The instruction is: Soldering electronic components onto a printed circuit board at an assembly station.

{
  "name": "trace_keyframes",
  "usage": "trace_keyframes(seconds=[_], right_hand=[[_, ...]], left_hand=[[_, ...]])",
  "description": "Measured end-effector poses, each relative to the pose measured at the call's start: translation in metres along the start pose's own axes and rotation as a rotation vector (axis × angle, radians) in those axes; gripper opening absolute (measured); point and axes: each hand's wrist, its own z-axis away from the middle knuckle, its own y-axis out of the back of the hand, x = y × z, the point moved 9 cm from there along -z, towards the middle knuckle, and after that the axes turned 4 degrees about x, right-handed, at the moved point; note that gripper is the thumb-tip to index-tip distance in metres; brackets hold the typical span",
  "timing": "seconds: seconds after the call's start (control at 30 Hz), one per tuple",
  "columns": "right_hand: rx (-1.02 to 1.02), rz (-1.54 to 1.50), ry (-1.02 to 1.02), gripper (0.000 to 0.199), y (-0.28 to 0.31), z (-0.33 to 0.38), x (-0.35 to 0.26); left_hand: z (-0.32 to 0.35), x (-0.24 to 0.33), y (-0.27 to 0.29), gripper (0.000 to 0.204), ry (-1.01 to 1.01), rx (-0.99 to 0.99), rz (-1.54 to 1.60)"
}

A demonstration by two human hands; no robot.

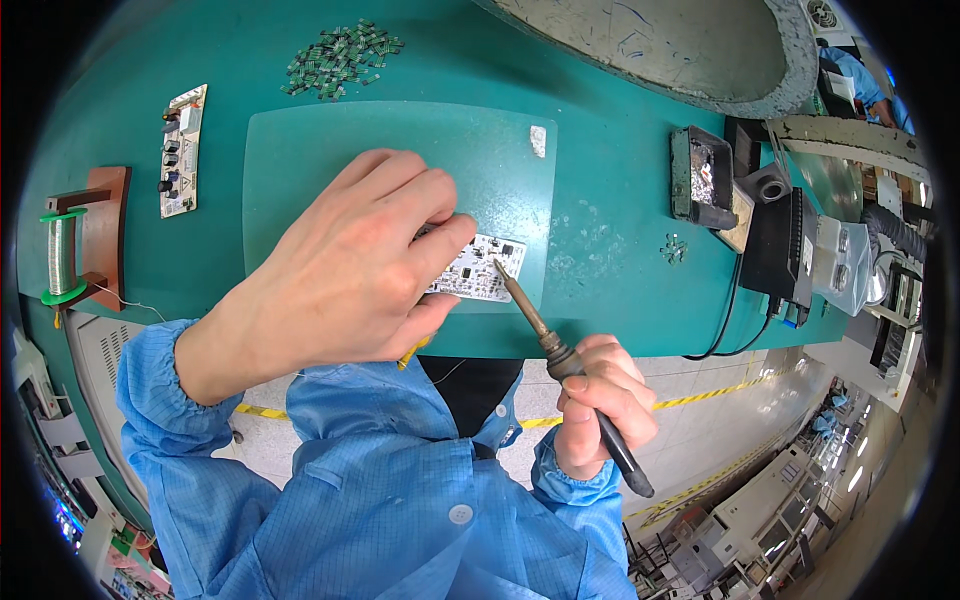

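A white circuit board [484, 272] with small dark components lies over the clear sheet [300, 140]. My left hand [350, 255] is closed on the board's left part, thumb and bent fingers at its edge; the hand hides that end. In my right hand [605, 395] is a soldering iron [528, 310], gripped by its dark handle. The iron slants up and left, its tip at the right part of the board. Whether the tip touches a component I cannot tell. Below my left thumb shows a small yellow piece [413, 352], mostly hidden.
Several small green boards [340, 62] are heaped at the back, a few more [673, 249] at right. Far left are a larger board [182, 152] and a solder wire spool [62, 256]. At right stand a black tray [700, 178] and a black box [782, 250] with cables. A duct [680, 50] overhangs.
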Motion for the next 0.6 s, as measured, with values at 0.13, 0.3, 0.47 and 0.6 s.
trace_keyframes(seconds=[0.13,0.3,0.47,0.6], right_hand=[[0.01,0.004,0.007,0.008,0.0,0.001,-0.001],[0.012,0.004,0.005,0.007,0.002,0.001,-0.001],[0.049,0.064,-0.033,0.022,0.007,0.003,0.001],[0.036,0.071,-0.054,0.022,0.012,0.006,0.004]], left_hand=[[0.0,0.0,0.0,0.048,-0.003,0.008,0.005],[0.0,0.0,-0.001,0.048,-0.003,0.002,0.008],[0.001,-0.001,-0.001,0.048,-0.001,0.008,0.01],[0.001,0.0,0.0,0.05,-0.008,0.012,0.006]])
